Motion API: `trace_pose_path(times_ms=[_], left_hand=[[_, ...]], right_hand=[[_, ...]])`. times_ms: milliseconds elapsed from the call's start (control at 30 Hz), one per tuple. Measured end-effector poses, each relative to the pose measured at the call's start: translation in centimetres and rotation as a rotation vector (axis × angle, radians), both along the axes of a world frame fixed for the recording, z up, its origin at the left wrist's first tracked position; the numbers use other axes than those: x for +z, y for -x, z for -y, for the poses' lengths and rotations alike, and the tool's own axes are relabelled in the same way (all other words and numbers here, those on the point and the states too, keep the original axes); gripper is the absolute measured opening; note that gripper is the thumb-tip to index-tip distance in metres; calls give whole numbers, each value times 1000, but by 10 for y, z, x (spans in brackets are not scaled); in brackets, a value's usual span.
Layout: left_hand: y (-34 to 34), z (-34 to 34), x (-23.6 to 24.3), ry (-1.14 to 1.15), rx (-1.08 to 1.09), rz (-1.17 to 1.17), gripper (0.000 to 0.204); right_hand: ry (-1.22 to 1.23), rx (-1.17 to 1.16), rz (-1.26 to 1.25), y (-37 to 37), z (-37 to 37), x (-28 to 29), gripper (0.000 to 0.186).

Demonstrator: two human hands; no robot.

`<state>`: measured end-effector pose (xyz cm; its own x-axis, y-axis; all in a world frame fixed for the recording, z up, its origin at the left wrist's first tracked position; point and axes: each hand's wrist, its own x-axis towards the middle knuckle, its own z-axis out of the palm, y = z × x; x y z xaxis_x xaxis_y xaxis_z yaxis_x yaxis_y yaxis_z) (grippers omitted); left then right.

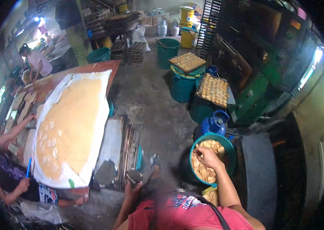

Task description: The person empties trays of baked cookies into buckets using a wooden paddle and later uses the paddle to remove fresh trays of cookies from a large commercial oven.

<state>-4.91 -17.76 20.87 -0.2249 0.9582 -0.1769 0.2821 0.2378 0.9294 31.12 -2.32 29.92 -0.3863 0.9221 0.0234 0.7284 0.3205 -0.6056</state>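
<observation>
My right hand (208, 158) reaches into a round green bucket (231, 150) full of golden-brown bread pieces (204, 172). Its fingers are bent and drawn together over the bread at the left side; what they pinch, if anything, is hidden. Low by my left side, my left hand (133, 188) is closed around a dark, flat thing with a pale edge (134, 176). Its exact kind is too unclear to make out.
A blue gas cylinder (213, 124) stands just beyond the bucket. Farther off, trays of small rolls (212, 90) rest on green drums (183, 86). At left is a table with a cloth-backed dough sheet (74, 126); a co-worker's arm (16, 130) reaches there. Dark ovens (246, 53) line the right.
</observation>
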Motion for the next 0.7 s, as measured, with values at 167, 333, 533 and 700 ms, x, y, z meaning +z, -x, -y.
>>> trace_pose_path(times_ms=[167, 333, 533, 700], left_hand=[[7, -205, -15, -144, -143, 95, 36], [29, -420, 25, -46, -378, -123, 46], [49, -627, 38, 0, -347, 60, 45], [117, -775, -94, 278, -272, -43, 42]], right_hand=[[420, -258, -450, -45, -132, -218, 21], [924, -474, 9, -109, -143, -314, 22], [1058, -907, -203, -108, -222, -332, 23], [1044, -876, -283, -67, -384, -387, 25]])
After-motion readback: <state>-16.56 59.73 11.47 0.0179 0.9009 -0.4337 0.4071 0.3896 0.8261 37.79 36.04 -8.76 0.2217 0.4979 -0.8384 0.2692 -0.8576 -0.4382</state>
